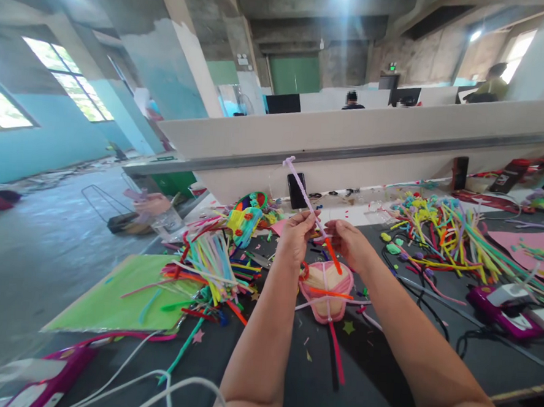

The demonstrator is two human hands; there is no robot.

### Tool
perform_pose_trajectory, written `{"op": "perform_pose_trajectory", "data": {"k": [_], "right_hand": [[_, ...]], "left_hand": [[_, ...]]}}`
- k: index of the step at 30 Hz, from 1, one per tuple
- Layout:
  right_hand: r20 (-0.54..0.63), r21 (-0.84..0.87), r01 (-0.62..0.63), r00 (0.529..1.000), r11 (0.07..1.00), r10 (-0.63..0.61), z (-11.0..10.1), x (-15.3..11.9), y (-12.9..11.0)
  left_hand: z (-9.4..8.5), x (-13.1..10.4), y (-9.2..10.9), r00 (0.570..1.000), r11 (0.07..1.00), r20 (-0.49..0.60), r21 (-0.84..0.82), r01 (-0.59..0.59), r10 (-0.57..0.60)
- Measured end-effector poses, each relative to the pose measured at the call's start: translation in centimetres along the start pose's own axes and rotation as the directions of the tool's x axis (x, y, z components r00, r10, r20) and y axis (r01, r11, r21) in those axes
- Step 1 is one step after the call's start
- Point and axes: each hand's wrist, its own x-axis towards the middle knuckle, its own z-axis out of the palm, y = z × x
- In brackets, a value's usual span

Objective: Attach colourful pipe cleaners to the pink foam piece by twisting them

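My left hand [300, 228] is closed on a lilac twisted pipe cleaner [301, 185], whose curled top end points up and to the left. An orange piece [333, 255] continues from its lower end. Close by on the right, my right hand [345, 237] has its fingers bent together at the lilac strand; what they pinch is too small to make out. Below both hands lies a pink-rimmed, cream-centred piece [323, 274] with lilac strands across it. A red-pink strip [336, 353] sticks out from its lower edge toward me.
Pipe cleaner bundles lie left [213, 258] and right [454, 233]. A green sheet [123, 292] is at the left, a purple power strip [500, 316] at the right. A phone [296, 190] leans on the divider [350, 134]. White cables [151, 377] cross the front left.
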Motion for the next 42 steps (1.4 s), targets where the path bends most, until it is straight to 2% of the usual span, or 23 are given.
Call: {"op": "perform_pose_trajectory", "data": {"k": [2,4,8,12,17,27,33,42], "right_hand": [[0.125,0.093,-0.121,0.986,0.988,0.109,0.2,-0.1,0.2],[0.205,0.165,-0.186,0.967,0.969,0.150,0.3,-0.3,0.4],[0.245,0.256,-0.200,0.960,0.946,0.136,0.2,-0.3,0.5],[0.244,0.254,-0.165,0.964,0.953,0.101,-0.1,0.1,0.5],[0.216,0.226,-0.132,0.973,0.965,0.083,-0.3,0.0,0.1],[0.166,0.247,-0.033,0.986,0.969,-0.009,-0.6,0.0,-0.8],[0.152,0.289,-0.033,0.988,0.957,-0.012,-0.8,0.1,-0.9],[0.181,0.419,-0.028,0.982,0.907,-0.053,-0.7,0.0,-1.3]], "left_hand": [[0.0,0.0,0.0,1.000,1.000,0.008,-0.001,0.001,-0.001],[-0.1,0.0,-0.1,0.999,1.000,0.037,0.010,0.012,-0.012],[-0.2,-0.2,0.1,0.995,0.999,0.103,0.031,0.007,-0.010],[-0.3,-0.4,0.9,0.983,0.998,0.184,-0.052,0.031,-0.021],[-1.2,0.1,1.2,0.987,0.992,0.160,-0.122,0.036,-0.016],[-1.2,0.3,-0.5,0.988,0.985,0.151,0.161,-0.057,0.033],[-0.2,0.0,-0.9,0.979,0.978,0.200,0.192,-0.087,0.048],[0.3,-0.1,-1.4,0.986,0.970,0.166,0.232,-0.065,0.026]]}}
